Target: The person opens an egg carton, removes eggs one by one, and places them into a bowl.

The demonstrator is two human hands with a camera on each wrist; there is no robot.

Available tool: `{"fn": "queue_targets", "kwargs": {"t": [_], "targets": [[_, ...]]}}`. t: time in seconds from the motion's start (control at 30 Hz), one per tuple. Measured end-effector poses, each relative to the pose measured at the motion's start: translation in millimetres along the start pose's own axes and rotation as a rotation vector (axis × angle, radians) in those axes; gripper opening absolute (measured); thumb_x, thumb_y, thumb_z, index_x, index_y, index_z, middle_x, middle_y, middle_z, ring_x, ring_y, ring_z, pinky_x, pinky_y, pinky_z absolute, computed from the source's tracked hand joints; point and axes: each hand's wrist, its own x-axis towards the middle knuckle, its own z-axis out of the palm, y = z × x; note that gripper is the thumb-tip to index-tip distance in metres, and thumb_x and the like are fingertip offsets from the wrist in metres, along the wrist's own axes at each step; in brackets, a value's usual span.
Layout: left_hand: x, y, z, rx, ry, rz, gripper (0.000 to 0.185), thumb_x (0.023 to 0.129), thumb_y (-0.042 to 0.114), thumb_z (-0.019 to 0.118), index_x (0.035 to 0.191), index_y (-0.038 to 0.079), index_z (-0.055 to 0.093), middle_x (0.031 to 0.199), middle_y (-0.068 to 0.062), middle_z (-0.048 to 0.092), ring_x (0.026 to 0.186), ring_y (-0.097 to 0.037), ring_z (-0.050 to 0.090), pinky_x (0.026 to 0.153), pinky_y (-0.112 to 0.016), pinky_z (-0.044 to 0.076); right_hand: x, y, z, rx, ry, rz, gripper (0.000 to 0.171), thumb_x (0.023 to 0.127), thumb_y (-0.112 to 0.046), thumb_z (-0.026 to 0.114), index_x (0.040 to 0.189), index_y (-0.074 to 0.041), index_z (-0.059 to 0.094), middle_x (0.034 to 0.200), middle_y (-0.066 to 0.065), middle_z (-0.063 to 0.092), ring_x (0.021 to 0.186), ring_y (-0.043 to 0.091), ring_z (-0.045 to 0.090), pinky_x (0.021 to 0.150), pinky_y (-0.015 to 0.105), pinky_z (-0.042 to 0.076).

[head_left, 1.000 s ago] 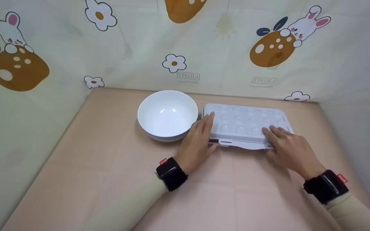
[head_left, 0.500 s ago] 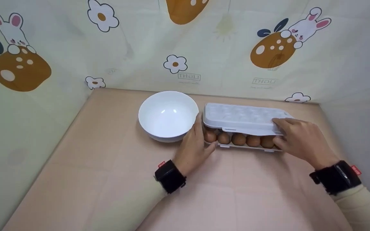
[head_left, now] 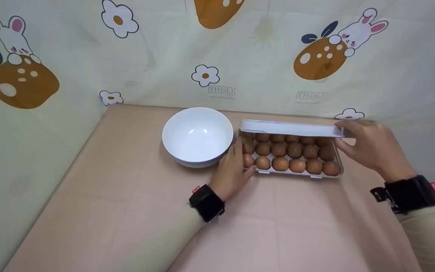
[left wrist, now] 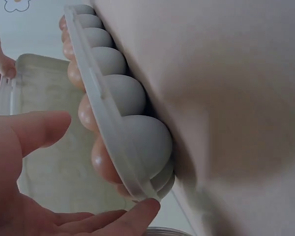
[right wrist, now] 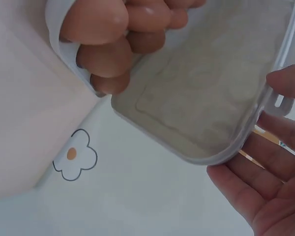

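An egg carton of pale plastic sits right of the bowl, its tray (head_left: 340,170) filled with rows of brown eggs (head_left: 295,151). Its hinged lid (head_left: 289,129) is raised and stands tilted along the back. My right hand (head_left: 372,147) holds the lid's right end; in the right wrist view the thumb and fingers (right wrist: 243,189) pinch its edge. My left hand (head_left: 229,174) rests at the tray's left end with fingers extended. Seen from the left wrist, one fingertip (left wrist: 150,206) touches the tray's corner, and the thumb is held apart from the eggs.
A white bowl (head_left: 197,134) stands just left of the carton, close beside my left hand. The table (head_left: 134,211) has a pinkish cover. Behind it hangs a printed cloth (head_left: 157,49) with rabbits and flowers, and the cloth continues along both sides.
My right hand has lifted the carton's lid up and back from closed, uncovering the eggs, and has moved right and away from me. My left hand has stayed at the carton's left end.
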Motion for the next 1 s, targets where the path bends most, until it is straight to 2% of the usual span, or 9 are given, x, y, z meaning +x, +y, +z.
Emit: {"fn": "queue_targets", "kwargs": {"t": [0.1,0.27,0.5,0.63,0.9,1.0], "targets": [[1.8,-1.1,1.9,0.007,-0.011,-0.003,0.09,0.098,0.023,0.078,0.165,-0.004,0.024,0.16,-0.026,0.045,0.14,-0.04,0.054,0.118,-0.047,0.044,1.7,5.8,-2.5,0.032,0.017,0.034,0.033,0.085,-0.007,0.087,0.116,0.0,0.077,0.1,0.021,0.079,0.082,0.037,0.074,0.068,0.049,0.055],[4.2,-4.1,4.8,0.02,-0.019,0.01,0.086,0.098,0.019,0.078,0.164,-0.003,0.029,0.157,-0.025,0.049,0.138,-0.035,0.057,0.115,-0.044,0.047,-1.5,13.4,2.1,0.104,0.065,0.092,0.032,0.087,-0.007,0.088,0.117,-0.005,0.079,0.104,0.015,0.079,0.087,0.031,0.072,0.075,0.028,0.044],[6.1,-7.3,5.2,0.005,-0.043,0.003,0.085,0.098,0.02,0.079,0.165,-0.001,0.03,0.162,-0.023,0.044,0.144,-0.032,0.052,0.119,-0.042,0.043,-1.2,17.7,11.1,0.185,0.125,0.184,0.03,0.089,0.001,0.084,0.117,-0.003,0.075,0.117,0.017,0.07,0.104,0.038,0.069,0.088,-0.003,0.033],[7.4,-8.2,5.6,-0.003,-0.049,0.003,0.085,0.097,0.02,0.08,0.164,-0.001,0.032,0.163,-0.02,0.044,0.143,-0.031,0.053,0.119,-0.041,0.043,3.1,19.6,15.9,0.234,0.166,0.24,0.025,0.092,0.001,0.08,0.116,-0.002,0.074,0.116,0.017,0.066,0.11,0.034,0.066,0.092,-0.002,0.036],[8.0,-9.1,4.9,0.0,-0.059,0.005,0.085,0.097,0.022,0.08,0.163,-0.001,0.032,0.164,-0.018,0.045,0.143,-0.03,0.054,0.119,-0.038,0.043,15.4,22.2,25.3,0.318,0.222,0.415,0.022,0.096,-0.008,0.079,0.118,-0.004,0.077,0.123,0.012,0.062,0.115,0.02,0.058,0.1,0.017,0.052],[7.3,-9.1,4.4,0.01,-0.051,0.018,0.084,0.097,0.023,0.08,0.162,-0.002,0.034,0.162,-0.018,0.047,0.14,-0.031,0.056,0.118,-0.039,0.045,20.8,23.3,28.5,0.327,0.241,0.456,0.022,0.098,-0.015,0.078,0.118,-0.006,0.077,0.119,0.009,0.064,0.112,0.011,0.056,0.099,0.018,0.053]]}}
